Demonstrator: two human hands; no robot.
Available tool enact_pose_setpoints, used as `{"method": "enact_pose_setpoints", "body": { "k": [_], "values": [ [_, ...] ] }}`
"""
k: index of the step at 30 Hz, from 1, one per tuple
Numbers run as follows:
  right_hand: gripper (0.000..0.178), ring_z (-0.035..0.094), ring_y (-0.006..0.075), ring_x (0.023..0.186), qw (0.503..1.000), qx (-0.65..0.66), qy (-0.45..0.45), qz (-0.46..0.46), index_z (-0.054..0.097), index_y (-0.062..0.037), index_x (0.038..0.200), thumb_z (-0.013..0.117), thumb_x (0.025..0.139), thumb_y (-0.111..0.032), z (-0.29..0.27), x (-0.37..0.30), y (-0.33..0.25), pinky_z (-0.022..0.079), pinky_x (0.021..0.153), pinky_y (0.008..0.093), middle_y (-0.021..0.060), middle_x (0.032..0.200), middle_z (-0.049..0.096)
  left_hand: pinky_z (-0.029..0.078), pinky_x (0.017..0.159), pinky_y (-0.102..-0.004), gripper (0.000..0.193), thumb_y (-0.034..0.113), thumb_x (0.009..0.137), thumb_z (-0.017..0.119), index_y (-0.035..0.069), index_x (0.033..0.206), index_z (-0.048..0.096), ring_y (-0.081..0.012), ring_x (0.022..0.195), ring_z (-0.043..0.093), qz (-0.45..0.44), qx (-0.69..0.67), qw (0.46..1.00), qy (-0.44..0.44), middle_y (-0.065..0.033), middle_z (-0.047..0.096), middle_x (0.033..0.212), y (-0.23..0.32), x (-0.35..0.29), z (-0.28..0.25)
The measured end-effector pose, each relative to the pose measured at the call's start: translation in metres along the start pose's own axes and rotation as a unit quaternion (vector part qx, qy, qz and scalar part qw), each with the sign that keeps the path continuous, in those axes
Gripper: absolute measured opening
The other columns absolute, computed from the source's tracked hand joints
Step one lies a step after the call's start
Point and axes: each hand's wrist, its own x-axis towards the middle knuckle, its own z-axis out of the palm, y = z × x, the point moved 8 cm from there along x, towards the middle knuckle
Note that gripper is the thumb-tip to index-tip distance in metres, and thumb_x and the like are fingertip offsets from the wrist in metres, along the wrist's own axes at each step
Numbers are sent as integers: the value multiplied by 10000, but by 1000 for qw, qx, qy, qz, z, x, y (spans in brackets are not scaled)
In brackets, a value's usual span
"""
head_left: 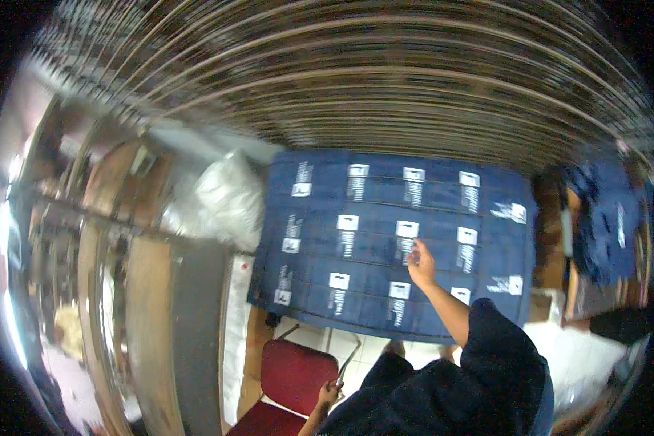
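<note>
Head view, looking down: the right hand (420, 265) reaches forward from about 5 o'clock toward the middle of the picture, its fingers loosely spread and resting on a white label (406, 229) of the dark blue folded garments (385, 240) laid out in rows on the table; it grips nothing, only touches the cloth just below that label. The garments fill the centre of the frame as a neat grid, each with a white label and a paler tag (the print is too blurred to make out), running in about three rows from 11 o'clock across to 3 o'clock. The left hand (330, 393) sits low at about 6 o'clock, closed around a thin metal tool (346, 365) whose two slim arms point up toward 12 o'clock; whether it is scissors or tongs I cannot tell. Just beside that hand, at 7 o'clock, is a red padded chair seat (291, 378). A dark garment (443, 385) is draped over the right forearm at 5 o'clock. At 10 o'clock from the grid lie white plastic bags (221, 196), and at 3 o'clock, well apart, a loose heap of more blue clothing (607, 218).
</note>
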Motion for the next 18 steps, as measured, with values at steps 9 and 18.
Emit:
{"method": "enact_pose_setpoints", "body": {
  "k": [9,18],
  "values": [
    [251,572,274,809,905,-138,402,-31,571,-27,1013,564,772,-96,-436,-60,42,447,741,349,143,881,589,454,600,-284,383,272,785,650,27,1064,558,-152,689,576,136,216,966,-46,-107,627,793,19,22,93],
    [305,495,297,962,815,-360,428,153,584,-97,1034,576,729,-114,-678,-63,139,444,760,407,98,1013,527,463,634,-315,447,337,779,643,40,1100,552,-212,734,598,228,314,919,-72,-126,637,818,58,5,130]
  ]
}}
